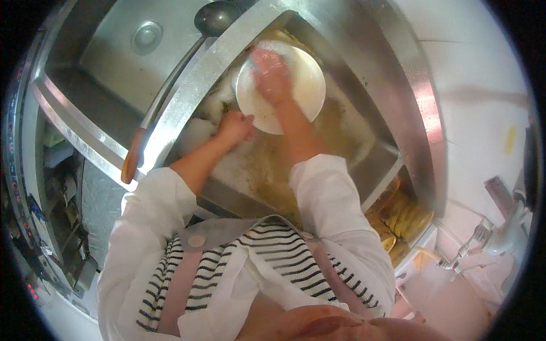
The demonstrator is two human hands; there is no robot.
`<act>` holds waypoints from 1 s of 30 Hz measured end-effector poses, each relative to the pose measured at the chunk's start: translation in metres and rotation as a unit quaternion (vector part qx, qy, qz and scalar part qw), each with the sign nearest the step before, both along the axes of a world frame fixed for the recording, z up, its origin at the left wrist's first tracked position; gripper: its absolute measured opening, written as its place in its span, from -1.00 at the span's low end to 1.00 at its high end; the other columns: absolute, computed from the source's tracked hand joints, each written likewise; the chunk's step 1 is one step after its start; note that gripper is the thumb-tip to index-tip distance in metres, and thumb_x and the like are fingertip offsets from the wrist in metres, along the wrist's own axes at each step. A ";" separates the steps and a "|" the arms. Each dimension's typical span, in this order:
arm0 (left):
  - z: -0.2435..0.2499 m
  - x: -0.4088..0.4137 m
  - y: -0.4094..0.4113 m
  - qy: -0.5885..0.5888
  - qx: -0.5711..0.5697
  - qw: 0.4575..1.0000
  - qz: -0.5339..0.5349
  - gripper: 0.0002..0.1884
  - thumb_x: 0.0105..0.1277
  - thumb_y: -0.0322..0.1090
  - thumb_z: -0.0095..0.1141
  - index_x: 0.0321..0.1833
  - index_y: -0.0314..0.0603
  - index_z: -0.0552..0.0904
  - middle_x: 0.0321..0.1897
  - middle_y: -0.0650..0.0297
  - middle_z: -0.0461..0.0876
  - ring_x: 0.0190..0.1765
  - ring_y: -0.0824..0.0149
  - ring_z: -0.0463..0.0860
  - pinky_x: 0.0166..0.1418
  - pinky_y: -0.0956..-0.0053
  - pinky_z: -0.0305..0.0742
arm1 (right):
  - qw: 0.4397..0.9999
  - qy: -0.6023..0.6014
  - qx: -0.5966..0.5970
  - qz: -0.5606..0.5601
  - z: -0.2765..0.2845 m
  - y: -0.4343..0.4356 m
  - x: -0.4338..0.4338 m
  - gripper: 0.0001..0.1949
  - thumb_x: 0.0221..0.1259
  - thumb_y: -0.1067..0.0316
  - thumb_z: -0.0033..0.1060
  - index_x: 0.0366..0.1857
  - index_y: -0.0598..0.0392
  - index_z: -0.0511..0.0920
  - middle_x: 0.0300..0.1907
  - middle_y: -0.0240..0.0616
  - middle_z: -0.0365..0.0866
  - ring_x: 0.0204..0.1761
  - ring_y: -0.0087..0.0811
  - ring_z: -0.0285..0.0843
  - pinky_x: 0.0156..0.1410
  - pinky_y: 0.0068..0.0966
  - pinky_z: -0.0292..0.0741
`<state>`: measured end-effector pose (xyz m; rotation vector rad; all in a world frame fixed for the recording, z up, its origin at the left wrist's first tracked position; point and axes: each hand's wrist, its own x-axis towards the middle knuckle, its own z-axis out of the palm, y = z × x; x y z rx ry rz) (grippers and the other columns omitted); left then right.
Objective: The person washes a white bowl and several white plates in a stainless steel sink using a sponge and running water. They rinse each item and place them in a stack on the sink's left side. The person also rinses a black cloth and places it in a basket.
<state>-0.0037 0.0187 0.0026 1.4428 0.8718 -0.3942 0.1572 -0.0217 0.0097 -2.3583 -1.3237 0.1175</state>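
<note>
A round white plate point(305, 91) is held in a stainless steel sink basin point(341, 55) of cloudy, foamy water point(273, 164). My left hand point(234, 128) has its fingers curled at the plate's lower left rim, with the thumb against the edge. Across the plate's upper left face lies my right hand point(271, 72), wet and covered with suds. Its fingertips are blurred, and I cannot tell if anything is under the palm. Pale rounded dishware point(198, 132) shows partly through foam beside my left wrist.
A long-handled ladle point(217, 19) with a wooden grip point(133, 155) lies along the steel divider point(200, 72). Beyond it is another basin with a drain point(147, 37). At right are a tap point(458, 260) and a compartment holding yellow-brown contents point(399, 217).
</note>
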 end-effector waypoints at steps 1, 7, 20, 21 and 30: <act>0.004 0.002 0.001 0.015 -0.007 1.000 0.006 -0.66 0.23 -0.17 -0.07 -0.53 -0.31 0.58 -0.66 0.20 0.61 -0.60 0.36 0.59 -0.43 0.43 0.47 | 0.996 -0.019 -0.064 -0.065 0.010 -0.007 0.018 -0.47 0.11 0.19 0.05 0.22 -0.04 0.24 0.24 -0.29 0.26 0.30 -0.20 0.11 0.39 -0.21 -0.02; 0.018 0.006 0.005 0.028 -0.039 0.999 0.020 -0.67 0.23 -0.19 -0.10 -0.49 -0.34 0.57 -0.64 0.17 0.63 -0.63 0.35 0.59 -0.40 0.42 0.50 | 0.977 -0.089 -0.109 -0.159 0.011 -0.105 -0.039 -0.39 0.11 0.16 -0.01 0.23 0.24 0.17 0.29 0.03 0.11 0.35 -0.02 -0.03 0.40 -0.06 -0.15; 0.035 0.016 0.015 0.047 -0.064 0.996 0.029 -0.71 0.28 -0.25 -0.12 -0.39 -0.39 0.55 -0.62 0.13 0.62 -0.62 0.35 0.60 -0.52 0.48 0.48 | 0.966 -0.157 -0.116 -0.172 0.012 -0.107 -0.008 -0.50 0.12 0.24 -0.02 0.17 0.19 0.26 0.27 -0.02 0.15 0.31 -0.09 0.07 0.38 -0.10 -0.01; 0.039 0.017 0.017 0.061 -0.069 0.995 0.030 -0.71 0.28 -0.26 -0.12 -0.37 -0.38 0.54 -0.62 0.13 0.62 -0.62 0.34 0.60 -0.52 0.48 0.48 | 0.982 -0.086 -0.095 -0.140 0.004 -0.114 -0.031 -0.49 0.12 0.26 -0.02 0.16 0.22 0.25 0.27 0.00 0.14 0.31 -0.07 0.06 0.38 -0.09 -0.02; 0.030 0.012 0.019 0.017 0.043 0.996 -0.080 -0.69 0.23 -0.21 -0.05 -0.50 -0.31 0.59 -0.62 0.20 0.62 -0.57 0.41 0.56 -0.38 0.52 0.47 | 0.992 -0.120 -0.035 -0.005 0.006 -0.033 0.055 -0.56 0.12 0.32 -0.10 0.15 -0.03 0.33 0.23 -0.23 0.27 0.28 -0.25 0.16 0.37 -0.19 0.03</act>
